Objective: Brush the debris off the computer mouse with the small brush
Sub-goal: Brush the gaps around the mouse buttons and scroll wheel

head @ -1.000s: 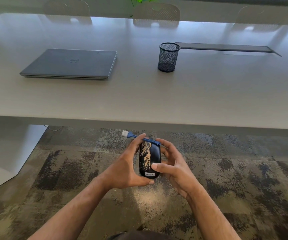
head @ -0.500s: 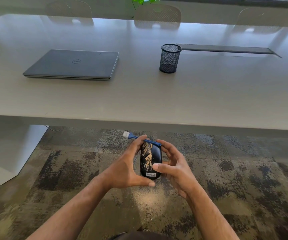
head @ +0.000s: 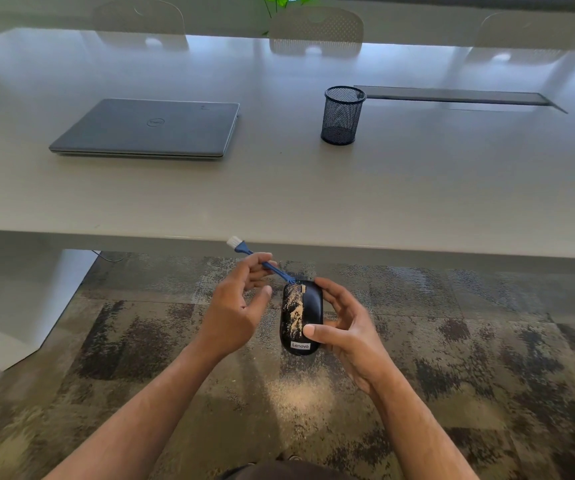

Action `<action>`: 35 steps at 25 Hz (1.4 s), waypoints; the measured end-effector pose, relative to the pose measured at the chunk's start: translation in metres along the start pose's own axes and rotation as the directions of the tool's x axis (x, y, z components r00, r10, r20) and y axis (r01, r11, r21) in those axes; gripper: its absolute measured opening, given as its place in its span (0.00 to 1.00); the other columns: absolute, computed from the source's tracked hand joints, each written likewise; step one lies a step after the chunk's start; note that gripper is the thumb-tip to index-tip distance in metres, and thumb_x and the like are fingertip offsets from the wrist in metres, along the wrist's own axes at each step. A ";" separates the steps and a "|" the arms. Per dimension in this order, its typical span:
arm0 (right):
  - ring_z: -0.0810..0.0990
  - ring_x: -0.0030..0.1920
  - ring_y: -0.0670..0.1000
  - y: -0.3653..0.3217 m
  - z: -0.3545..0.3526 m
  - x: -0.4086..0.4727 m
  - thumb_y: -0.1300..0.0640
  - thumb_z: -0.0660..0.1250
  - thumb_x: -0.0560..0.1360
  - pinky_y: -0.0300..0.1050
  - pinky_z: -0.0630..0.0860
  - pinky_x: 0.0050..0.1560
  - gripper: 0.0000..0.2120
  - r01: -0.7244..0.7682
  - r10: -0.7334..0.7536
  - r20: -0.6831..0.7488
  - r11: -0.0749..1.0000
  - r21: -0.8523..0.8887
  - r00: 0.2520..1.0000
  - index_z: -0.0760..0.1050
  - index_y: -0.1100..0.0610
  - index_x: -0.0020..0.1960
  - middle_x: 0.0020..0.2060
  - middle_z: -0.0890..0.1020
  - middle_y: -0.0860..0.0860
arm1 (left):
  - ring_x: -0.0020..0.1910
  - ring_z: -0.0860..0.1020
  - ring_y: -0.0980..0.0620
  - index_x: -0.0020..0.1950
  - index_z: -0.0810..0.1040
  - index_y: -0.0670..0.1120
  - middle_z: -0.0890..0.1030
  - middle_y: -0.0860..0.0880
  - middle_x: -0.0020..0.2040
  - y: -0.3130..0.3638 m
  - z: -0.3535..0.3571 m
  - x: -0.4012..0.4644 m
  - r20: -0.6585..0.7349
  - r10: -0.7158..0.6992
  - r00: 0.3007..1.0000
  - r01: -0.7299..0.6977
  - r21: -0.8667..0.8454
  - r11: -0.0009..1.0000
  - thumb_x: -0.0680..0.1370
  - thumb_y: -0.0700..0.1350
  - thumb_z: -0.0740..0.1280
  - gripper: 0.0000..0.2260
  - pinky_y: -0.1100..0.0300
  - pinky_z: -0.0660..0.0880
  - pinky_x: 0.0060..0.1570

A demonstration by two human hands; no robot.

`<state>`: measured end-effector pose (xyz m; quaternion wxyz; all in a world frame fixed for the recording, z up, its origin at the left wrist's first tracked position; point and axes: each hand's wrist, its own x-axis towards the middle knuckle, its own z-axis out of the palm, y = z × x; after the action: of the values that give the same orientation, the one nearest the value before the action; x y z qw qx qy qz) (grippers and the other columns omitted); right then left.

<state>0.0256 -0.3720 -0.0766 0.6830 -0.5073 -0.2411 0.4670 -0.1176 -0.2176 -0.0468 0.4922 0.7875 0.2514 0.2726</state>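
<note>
While gripped by two hands: one mouse, one brush.

Glossy black mouse, black wire-mesh cup, matt grey laptop, mottled carpet

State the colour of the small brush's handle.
Blue, with white bristles; the small brush shows best in the head view.

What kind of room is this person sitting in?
Probably an office meeting room: a long pale table with a closed laptop, a mesh pen cup, and chairs along the far side.
</note>
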 end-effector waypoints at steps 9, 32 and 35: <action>0.86 0.56 0.63 0.001 0.001 -0.001 0.61 0.82 0.58 0.58 0.83 0.52 0.39 0.007 -0.007 0.007 1.000 0.009 1.000 0.77 0.47 0.67 0.65 0.81 0.47 | 0.43 0.85 0.55 0.53 0.82 0.62 0.86 0.58 0.45 -0.004 -0.004 0.005 -0.146 0.064 0.987 -0.068 -0.021 0.997 0.77 0.44 0.73 0.12 0.54 0.83 0.45; 0.86 0.54 0.63 0.006 0.004 -0.001 0.60 0.82 0.58 0.56 0.83 0.49 0.39 -0.004 0.004 -0.013 1.000 0.002 1.000 0.76 0.48 0.67 0.68 0.78 0.52 | 0.41 0.83 0.48 0.42 0.86 0.56 0.84 0.53 0.40 0.013 -0.019 0.010 -0.032 -0.165 0.986 0.159 -0.149 0.976 0.71 0.48 0.78 0.03 0.64 0.80 0.40; 0.86 0.54 0.63 0.007 0.003 0.000 0.60 0.82 0.58 0.57 0.83 0.49 0.38 -0.005 0.006 -0.015 1.000 0.021 1.000 0.77 0.47 0.67 0.68 0.78 0.51 | 0.43 0.84 0.45 0.45 0.87 0.55 0.86 0.48 0.42 0.014 -0.020 0.006 0.007 -0.135 0.991 0.132 -0.260 0.957 0.69 0.52 0.76 0.06 0.60 0.82 0.44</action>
<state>0.0198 -0.3705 -0.0820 0.6889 -0.5042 -0.2295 0.4675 -0.1251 -0.2067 -0.0259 0.6070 0.6962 0.2686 0.2735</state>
